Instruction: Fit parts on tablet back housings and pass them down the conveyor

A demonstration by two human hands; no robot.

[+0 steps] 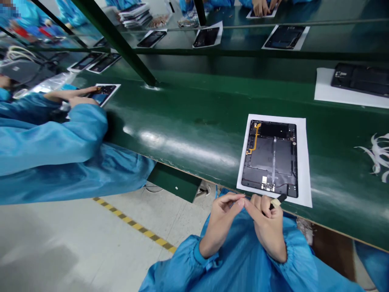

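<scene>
My left hand (224, 214) is pinched closed just off the table's front edge, its thumb and fingertips meeting those of my right hand (269, 227). Whatever lies between the fingertips is too small to make out. Curled fingers of my right hand hold a short black stick-like tool (282, 198) with pale yellowish tape round it; the rest is hidden in the palm. Just beyond both hands, an opened tablet housing (261, 158) lies on a white paper sheet (304, 162). An orange flex cable (256, 138) runs down its left side, and a pale ribbon cable (274, 156) crosses its middle.
White curled strips (378, 156) lie at the right. Another dark tablet housing (361, 79) rests on paper at the back right. A green post (121, 44) rises from the green table (188, 105). At the left, a co-worker's hands (75, 96) touch another tablet. More tablets line the back.
</scene>
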